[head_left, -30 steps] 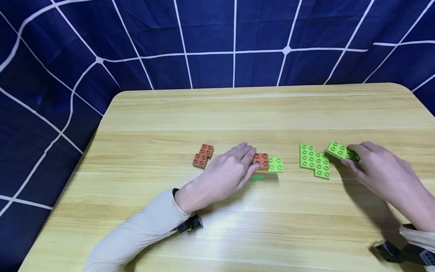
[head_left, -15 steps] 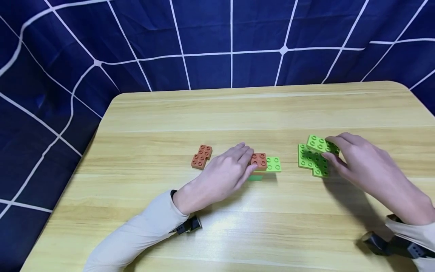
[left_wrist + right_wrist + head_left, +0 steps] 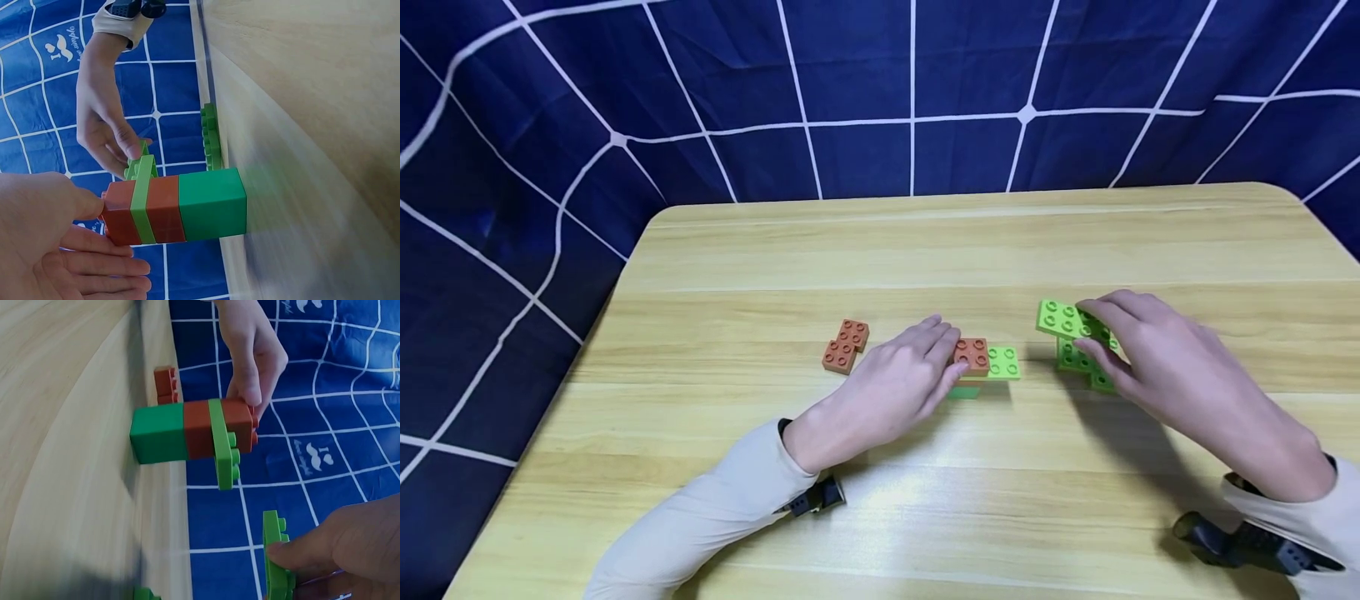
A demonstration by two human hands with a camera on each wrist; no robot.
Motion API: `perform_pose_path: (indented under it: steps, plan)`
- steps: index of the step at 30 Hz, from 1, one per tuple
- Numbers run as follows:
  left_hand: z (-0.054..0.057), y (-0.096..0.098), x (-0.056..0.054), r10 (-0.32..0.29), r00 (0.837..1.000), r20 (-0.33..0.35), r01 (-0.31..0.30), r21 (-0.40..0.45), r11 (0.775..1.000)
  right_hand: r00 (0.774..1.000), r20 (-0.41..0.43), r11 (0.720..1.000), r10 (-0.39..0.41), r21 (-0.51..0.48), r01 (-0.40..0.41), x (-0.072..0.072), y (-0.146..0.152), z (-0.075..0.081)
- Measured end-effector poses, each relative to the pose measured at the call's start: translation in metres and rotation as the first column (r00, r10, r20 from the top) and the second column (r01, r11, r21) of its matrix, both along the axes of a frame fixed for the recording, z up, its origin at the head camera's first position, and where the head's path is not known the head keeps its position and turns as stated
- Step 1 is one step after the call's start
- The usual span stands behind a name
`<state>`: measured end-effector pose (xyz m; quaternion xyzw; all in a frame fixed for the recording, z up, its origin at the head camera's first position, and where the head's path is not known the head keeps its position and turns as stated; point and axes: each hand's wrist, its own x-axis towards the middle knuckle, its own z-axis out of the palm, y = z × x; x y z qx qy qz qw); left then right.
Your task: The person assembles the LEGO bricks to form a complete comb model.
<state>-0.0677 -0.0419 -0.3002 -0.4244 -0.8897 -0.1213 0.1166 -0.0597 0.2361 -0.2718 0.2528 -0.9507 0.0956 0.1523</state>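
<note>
Near the middle of the table in the head view stands a stack: a dark green block (image 3: 159, 434) at the bottom, a red brick (image 3: 199, 430), a light green plate brick (image 3: 1003, 362), and another red brick (image 3: 972, 356) on top. My left hand (image 3: 895, 379) rests at this top brick, thumb at its studded face and straight fingers alongside. To the right, my right hand (image 3: 1172, 367) pinches a flat light green plate brick (image 3: 1058, 317) between thumb and fingers. That piece hovers over other light green plate bricks (image 3: 1070, 357), hiding part of them.
Two red bricks (image 3: 846, 346) lie corner to corner left of my left hand. The pale wooden table (image 3: 850, 258) ends at a blue curtain (image 3: 857, 75) with white grid lines. Cameras are strapped below both wrists.
My right hand has carried the light green plate brick leftward, from beside the other plate bricks to above their left part. My left hand stays at the stack.
</note>
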Motion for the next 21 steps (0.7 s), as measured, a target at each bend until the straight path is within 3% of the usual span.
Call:
perform_pose_path:
  steps: [13,21]
  plan:
    - [-0.001,0.001,-0.001,0.007,1.000,0.029,-0.007,0.021,1.000,0.982,-0.083,0.982,0.168,-0.074,-0.174,0.000,-0.022,0.001]
    - [-0.001,-0.001,-0.001,0.007,0.999,0.042,-0.008,0.017,1.000,0.970,-0.083,0.965,0.230,-0.109,-0.238,0.004,-0.038,0.001]
